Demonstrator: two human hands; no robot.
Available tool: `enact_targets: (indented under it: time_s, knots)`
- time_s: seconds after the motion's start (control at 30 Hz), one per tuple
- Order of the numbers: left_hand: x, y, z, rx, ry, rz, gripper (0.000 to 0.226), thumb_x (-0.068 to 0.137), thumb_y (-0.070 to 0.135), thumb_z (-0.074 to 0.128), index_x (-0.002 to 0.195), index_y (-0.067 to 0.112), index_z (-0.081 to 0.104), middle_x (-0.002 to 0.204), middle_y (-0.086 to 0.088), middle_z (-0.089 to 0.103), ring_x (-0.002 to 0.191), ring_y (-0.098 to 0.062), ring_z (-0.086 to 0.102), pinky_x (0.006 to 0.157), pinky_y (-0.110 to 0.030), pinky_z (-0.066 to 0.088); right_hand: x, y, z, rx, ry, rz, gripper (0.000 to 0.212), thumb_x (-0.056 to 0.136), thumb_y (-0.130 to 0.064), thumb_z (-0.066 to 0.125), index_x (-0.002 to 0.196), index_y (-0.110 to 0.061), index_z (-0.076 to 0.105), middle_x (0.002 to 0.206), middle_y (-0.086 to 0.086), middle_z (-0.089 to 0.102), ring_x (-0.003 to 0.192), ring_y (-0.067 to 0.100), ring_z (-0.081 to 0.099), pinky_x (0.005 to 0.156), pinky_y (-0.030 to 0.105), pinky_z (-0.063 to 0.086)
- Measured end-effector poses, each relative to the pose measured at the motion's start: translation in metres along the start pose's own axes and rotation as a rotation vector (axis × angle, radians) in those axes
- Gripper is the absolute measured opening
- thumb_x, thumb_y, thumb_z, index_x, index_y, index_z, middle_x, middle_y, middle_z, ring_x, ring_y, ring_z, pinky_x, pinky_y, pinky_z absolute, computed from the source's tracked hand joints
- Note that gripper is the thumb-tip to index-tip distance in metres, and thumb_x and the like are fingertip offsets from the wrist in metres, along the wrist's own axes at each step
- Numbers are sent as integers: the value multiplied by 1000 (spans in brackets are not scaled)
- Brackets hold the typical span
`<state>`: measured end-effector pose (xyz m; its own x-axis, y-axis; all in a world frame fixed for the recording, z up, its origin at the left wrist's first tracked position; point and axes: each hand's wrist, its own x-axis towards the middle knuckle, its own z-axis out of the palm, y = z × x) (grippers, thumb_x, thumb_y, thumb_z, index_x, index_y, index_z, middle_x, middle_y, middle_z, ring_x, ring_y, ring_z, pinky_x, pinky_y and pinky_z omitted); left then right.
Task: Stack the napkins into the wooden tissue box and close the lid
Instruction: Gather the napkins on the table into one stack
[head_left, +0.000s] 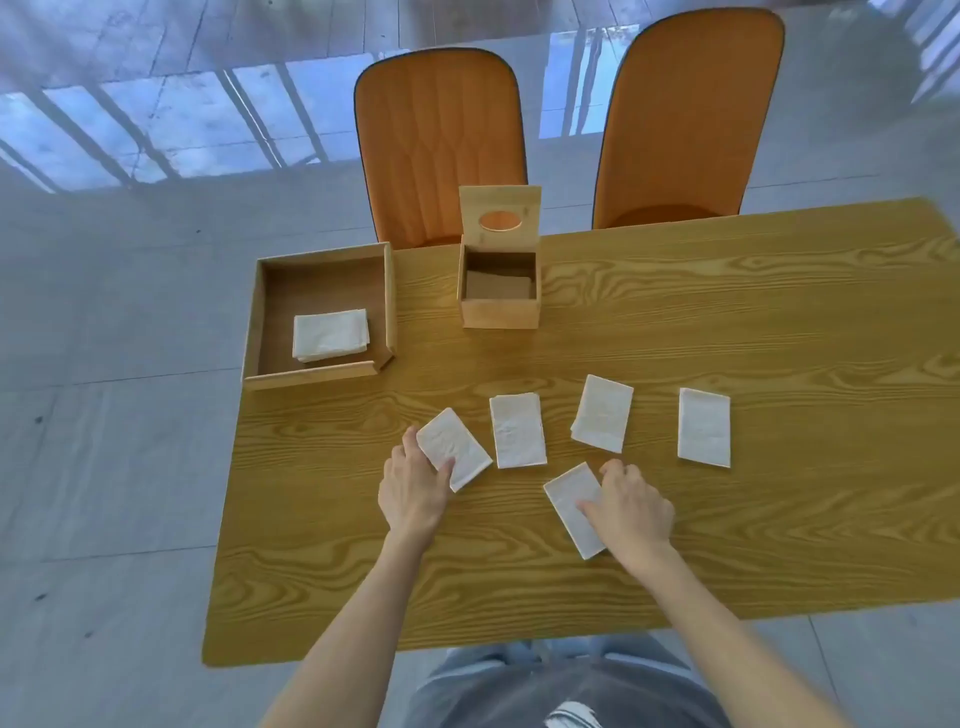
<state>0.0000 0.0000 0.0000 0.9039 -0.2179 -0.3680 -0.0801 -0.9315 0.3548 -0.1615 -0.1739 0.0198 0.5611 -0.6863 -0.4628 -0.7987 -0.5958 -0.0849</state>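
Observation:
Several white folded napkins lie on the wooden table. My left hand grips the leftmost napkin by its near edge. Resting on a tilted napkin, my right hand pinches its right side. Three more napkins lie flat beyond: one in the middle, one right of it, one far right. The wooden tissue box stands at the back centre. Its lid, with an oval slot, is raised upright. Inside I see only a brown bottom.
A shallow wooden tray at the back left holds a small stack of white napkins. Two orange chairs stand behind the table's far edge. The table's left edge runs close to my left hand.

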Motion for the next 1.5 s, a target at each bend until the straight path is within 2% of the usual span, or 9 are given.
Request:
enact_targets:
  time_s: [0.23,0.43,0.8,0.93,1.03,1.13,1.27,1.37,1.5]
  knots:
    - [20,-1,1,-20,-53,-44,58,87,46,66,136,23,47,122,-10,60,113,-29,58,87,-45,53,8,2,5,19,-11,0,35,86,-43,67,111,-20,58,106,1,57,94,19,59,68,30,44]
    - [31,-6,-2,-123,-116,-95,61,77,45,76,128,24,48,121,-8,57,110,-29,58,86,-47,53,13,4,1,99,-21,-41,29,86,-29,67,112,-22,56,99,-2,71,91,20,67,73,33,47]
    - [32,-13,-1,-174,-81,-66,61,73,47,78,123,27,51,113,-3,60,102,-25,61,84,-43,54,32,-37,-48,676,-259,-220,27,89,-27,70,114,-15,69,105,-6,69,99,8,63,85,24,48]
    - [32,-17,-1,-228,-68,-60,60,73,43,79,124,27,53,107,-1,61,99,-23,61,83,-41,53,47,-84,-48,854,-320,-229,10,88,-24,71,97,-23,67,95,1,74,84,13,68,66,25,49]
    - [29,-21,0,-324,-49,-57,55,76,32,80,125,25,55,98,2,64,95,-17,61,80,-38,52,60,-111,-33,851,-344,-276,9,88,-22,71,95,-16,69,91,1,72,83,14,68,65,26,49]
    - [23,-25,-2,-457,-26,-100,46,81,20,74,124,20,58,88,5,65,89,-14,62,79,-34,52,66,-131,-19,795,-360,-249,23,89,-19,71,110,-10,68,102,4,70,97,18,67,80,32,55]
    - [15,-27,-5,-642,-11,-239,37,86,25,70,121,22,59,83,13,65,83,-10,66,82,-36,55,69,-143,-1,706,-341,-238,28,89,-20,70,114,-8,68,103,3,69,102,18,65,74,27,53]
    - [13,-30,-2,-777,-19,-335,34,87,28,69,119,26,60,92,9,70,87,-13,70,87,-40,58,69,-147,8,546,-255,-255,28,88,-25,71,113,-12,70,109,3,71,104,18,65,85,33,53]
    - [15,-29,2,-997,-38,-458,29,88,22,70,116,21,61,94,-2,75,80,-14,75,85,-42,61,64,-151,14,336,-89,-269,28,87,-30,70,112,-19,69,105,1,73,99,20,65,79,40,56]
